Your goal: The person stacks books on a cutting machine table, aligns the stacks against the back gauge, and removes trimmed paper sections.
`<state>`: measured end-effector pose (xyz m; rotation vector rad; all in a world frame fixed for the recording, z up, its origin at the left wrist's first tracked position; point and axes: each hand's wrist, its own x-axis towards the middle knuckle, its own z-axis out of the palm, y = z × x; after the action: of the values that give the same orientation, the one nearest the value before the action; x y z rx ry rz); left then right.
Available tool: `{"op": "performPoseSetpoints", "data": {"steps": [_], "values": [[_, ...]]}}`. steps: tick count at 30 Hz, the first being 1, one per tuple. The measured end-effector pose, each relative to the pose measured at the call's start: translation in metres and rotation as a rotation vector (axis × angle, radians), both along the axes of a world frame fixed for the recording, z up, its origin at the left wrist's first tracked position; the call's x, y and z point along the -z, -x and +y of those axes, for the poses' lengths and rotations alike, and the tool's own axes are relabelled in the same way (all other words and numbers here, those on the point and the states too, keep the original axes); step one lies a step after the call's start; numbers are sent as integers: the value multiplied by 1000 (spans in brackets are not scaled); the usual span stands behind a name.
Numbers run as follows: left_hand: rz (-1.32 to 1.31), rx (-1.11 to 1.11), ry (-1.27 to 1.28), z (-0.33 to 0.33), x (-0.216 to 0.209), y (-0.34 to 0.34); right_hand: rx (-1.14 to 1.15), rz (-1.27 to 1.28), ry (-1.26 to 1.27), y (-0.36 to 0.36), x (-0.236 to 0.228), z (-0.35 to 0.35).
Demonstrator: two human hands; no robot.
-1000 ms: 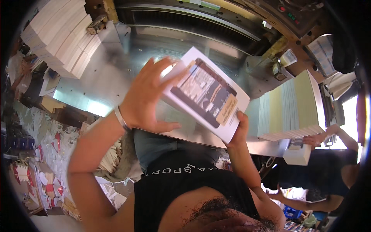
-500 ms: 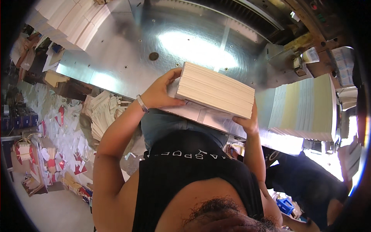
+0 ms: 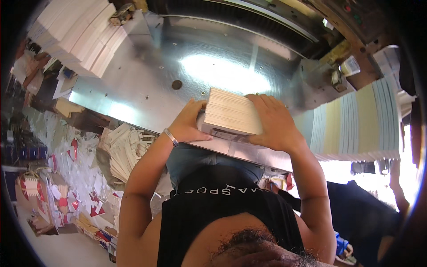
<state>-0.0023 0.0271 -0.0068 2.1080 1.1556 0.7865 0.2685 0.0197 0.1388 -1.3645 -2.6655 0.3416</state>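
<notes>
A thick stack of cream-coloured booklets point(image 3: 231, 110) rests on the metal table near its front edge, the layered page edges facing up. My left hand point(image 3: 189, 123), with a silver bangle at the wrist, clasps its left end, thumb on the near side and fingers at the far side. Over the right end lies my right hand point(image 3: 276, 123), its fingers across the far edge and its thumb on the near side. The right hand covers that end of the stack.
Tall stacks of white paper point(image 3: 80, 33) stand at the back left. A long row of white, yellow and bluish booklets point(image 3: 360, 122) lines the right. Behind the shiny metal table point(image 3: 147, 84) is dark machinery. Paper offcuts point(image 3: 126, 149) fill the left floor; another person point(image 3: 360, 218) is lower right.
My right hand has shifted from the stack's lower right corner up over its right end. The stack has moved slightly toward me, with my left hand still at its left end.
</notes>
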Motion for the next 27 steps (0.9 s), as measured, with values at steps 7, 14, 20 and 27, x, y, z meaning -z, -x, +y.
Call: {"op": "performPoseSetpoints", "data": {"steps": [7,14,20,27], "values": [[-549,-9,42,-3,-71,20,179,571,262,-30,0,-5],[-522,150,-27,4,-98,-2,366,928,758,-39,117,-10],[-406,139,100,-4,-49,6,354,1031,642,-32,115,-19],[-330,13,151,-5,-41,-1,-11,812,-7,-45,30,3]]}}
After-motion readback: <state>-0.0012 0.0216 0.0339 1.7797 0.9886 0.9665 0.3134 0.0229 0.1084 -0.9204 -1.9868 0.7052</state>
